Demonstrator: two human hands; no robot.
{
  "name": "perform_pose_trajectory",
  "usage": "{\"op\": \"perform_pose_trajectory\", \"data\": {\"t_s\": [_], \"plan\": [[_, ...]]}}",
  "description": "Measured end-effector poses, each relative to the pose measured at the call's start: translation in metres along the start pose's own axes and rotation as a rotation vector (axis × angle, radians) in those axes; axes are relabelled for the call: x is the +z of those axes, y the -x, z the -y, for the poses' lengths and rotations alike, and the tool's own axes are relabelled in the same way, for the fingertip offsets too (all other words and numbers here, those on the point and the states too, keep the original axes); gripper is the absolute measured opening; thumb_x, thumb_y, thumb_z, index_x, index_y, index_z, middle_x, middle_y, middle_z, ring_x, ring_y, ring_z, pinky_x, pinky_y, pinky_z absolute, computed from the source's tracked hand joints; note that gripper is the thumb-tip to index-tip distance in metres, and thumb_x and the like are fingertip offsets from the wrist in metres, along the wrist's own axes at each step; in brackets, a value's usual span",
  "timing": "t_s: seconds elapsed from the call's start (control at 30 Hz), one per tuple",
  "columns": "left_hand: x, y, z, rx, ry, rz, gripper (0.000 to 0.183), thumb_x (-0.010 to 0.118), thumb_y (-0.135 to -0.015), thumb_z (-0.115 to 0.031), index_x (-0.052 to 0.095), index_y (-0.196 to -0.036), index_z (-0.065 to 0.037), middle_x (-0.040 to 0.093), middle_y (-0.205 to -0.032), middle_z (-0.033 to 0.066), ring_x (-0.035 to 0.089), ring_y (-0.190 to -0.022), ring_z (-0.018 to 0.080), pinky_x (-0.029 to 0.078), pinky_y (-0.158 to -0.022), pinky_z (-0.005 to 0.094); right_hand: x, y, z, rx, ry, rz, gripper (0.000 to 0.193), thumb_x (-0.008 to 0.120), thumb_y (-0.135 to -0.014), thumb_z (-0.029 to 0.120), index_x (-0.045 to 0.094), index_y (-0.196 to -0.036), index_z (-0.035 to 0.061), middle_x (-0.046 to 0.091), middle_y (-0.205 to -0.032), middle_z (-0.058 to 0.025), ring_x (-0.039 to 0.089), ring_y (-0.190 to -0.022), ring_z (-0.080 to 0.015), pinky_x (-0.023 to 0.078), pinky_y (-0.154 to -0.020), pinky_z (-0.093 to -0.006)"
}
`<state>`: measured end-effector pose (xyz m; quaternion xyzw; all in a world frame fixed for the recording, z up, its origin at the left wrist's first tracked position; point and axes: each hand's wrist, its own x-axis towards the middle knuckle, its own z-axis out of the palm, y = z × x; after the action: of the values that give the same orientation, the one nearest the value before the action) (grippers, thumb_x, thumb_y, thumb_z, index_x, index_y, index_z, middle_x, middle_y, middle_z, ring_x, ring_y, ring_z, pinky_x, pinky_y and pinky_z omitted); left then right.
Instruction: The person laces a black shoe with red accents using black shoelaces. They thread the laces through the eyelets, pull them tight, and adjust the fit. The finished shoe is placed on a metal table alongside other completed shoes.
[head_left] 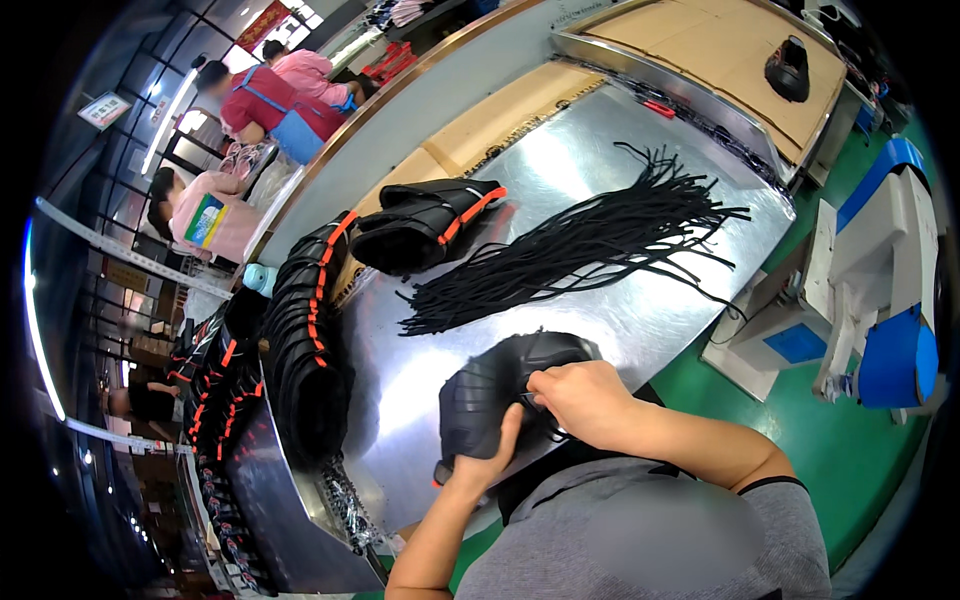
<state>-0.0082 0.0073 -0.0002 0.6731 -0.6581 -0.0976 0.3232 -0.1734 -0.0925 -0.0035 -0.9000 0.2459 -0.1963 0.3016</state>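
A black shoe upper (pixel 475 400) rests at the near edge of the metal table in front of me. My left hand (pixel 490 455) grips its near side, thumb up along the opening and the other fingers hidden by it. Above the opening, my right hand (pixel 580 395) is closed in a pinch; what sits between its fingertips is too small to make out. Beyond the upper lies a long loose bundle of black laces (pixel 560 255). To the left stands a nested row of black uppers (pixel 305 340) with orange edging, and a separate pair of uppers (pixel 425 225) is behind it.
Cardboard (pixel 690 50) lines a raised tray at the far right, with one black shoe (pixel 788 70) on it. A white and blue machine (pixel 880 270) stands on the green floor. More uppers (pixel 215 400) line the left side. Several people sit beyond the partition (pixel 400 110).
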Motion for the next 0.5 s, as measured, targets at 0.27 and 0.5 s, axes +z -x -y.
{"op": "perform_pose_trajectory", "data": {"t_s": [0.27, 0.5], "plan": [[0.021, 0.028, 0.019, -0.473, 0.520, 0.020, 0.033, 0.061, -0.096, -0.029, 0.067, -0.109, 0.000, 0.069, -0.104, 0.0113, 0.065, -0.092, 0.0218, 0.052, -0.085, 0.0333, 0.022, -0.019, 0.005, -0.030, 0.113, -0.015, 0.046, 0.068, -0.077, 0.007, 0.051, -0.118, -0.0040, 0.065, -0.070, -0.0190, 0.067, -0.067, -0.0367, 0.051, -0.061, -0.0452], [0.019, 0.017, 0.083, -0.873, 0.859, 0.393, 0.055, 0.040, -0.096, -0.047, 0.071, -0.091, -0.003, 0.067, -0.076, 0.0033, 0.052, -0.055, 0.0119, 0.042, -0.055, 0.0282, 0.011, -0.041, -0.014, -0.075, -0.035, -0.011, 0.018, 0.060, -0.086, 0.001, 0.061, -0.104, 0.0000, 0.065, -0.077, -0.0176, 0.064, -0.070, -0.0331, 0.048, -0.063, -0.0402]]}}
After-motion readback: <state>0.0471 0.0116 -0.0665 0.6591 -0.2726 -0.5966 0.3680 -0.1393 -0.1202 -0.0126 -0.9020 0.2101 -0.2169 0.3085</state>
